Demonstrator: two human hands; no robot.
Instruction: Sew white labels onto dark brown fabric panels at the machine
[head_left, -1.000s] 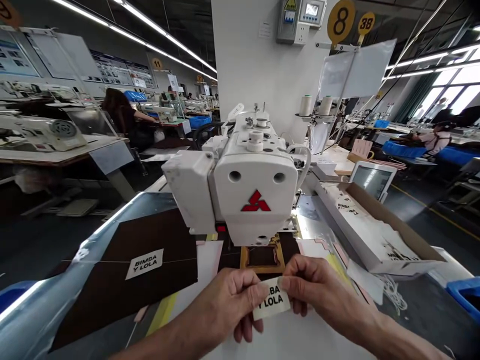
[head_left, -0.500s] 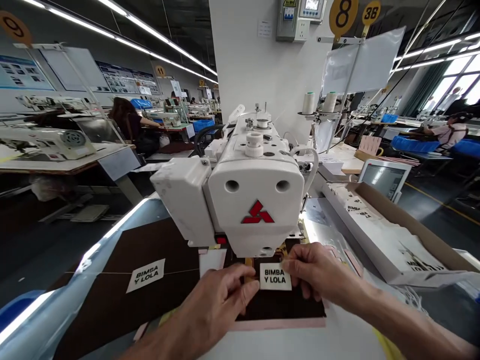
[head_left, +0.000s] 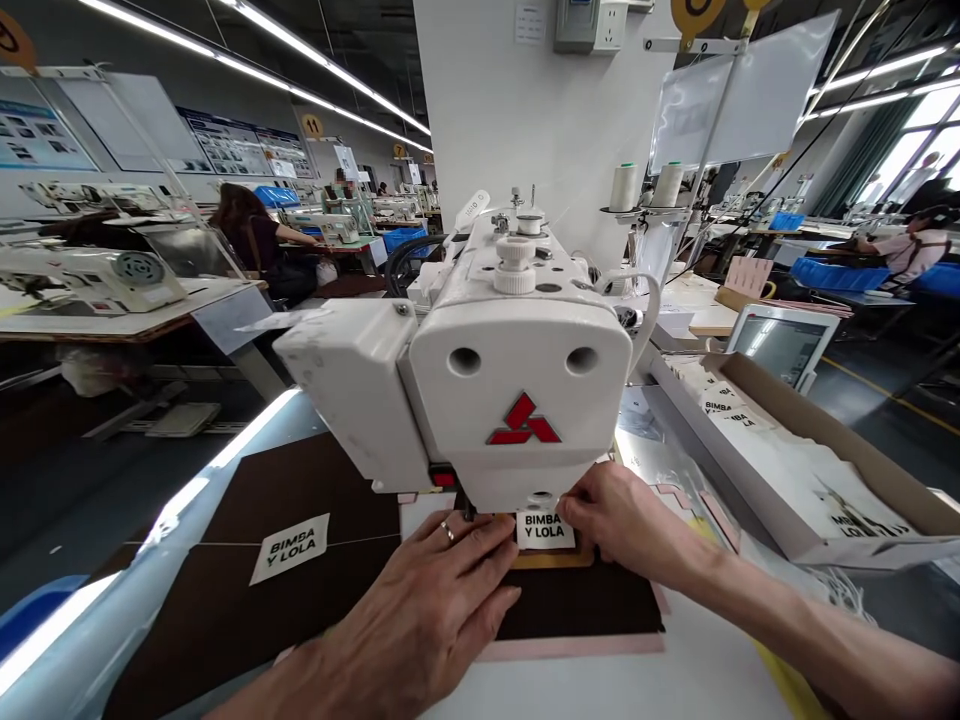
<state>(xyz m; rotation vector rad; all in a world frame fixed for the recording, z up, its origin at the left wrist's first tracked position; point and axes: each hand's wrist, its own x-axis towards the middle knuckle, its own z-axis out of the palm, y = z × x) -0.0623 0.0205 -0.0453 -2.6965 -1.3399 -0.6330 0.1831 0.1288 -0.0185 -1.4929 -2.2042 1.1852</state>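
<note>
A white fabric label (head_left: 546, 531) printed "BIMBA Y LOLA" lies on a dark brown fabric panel (head_left: 585, 606), under the front of the white sewing machine (head_left: 517, 360). Thumb and fingers of my right hand (head_left: 626, 515) are closed at the label's right edge; their tips are partly hidden. Flat on the work, my left hand (head_left: 442, 600) has its fingers stretched out, the fingertips at the label's left edge. A yellow-brown frame strip (head_left: 555, 562) shows just below the label. To the left, another brown panel (head_left: 330, 560) bears a similar label (head_left: 290, 548).
On the right stands an open cardboard box (head_left: 795, 490) with many loose labels. A tablet-like screen (head_left: 784, 340) is behind it. Thread cones (head_left: 624, 187) stand on a rack at the back. Other people sit at machines farther off.
The label has moved forward, closer under the machine head. My left hand has flattened out from a loose pinch, and my right hand has moved slightly forward. The yellow-brown strip now shows below the label.
</note>
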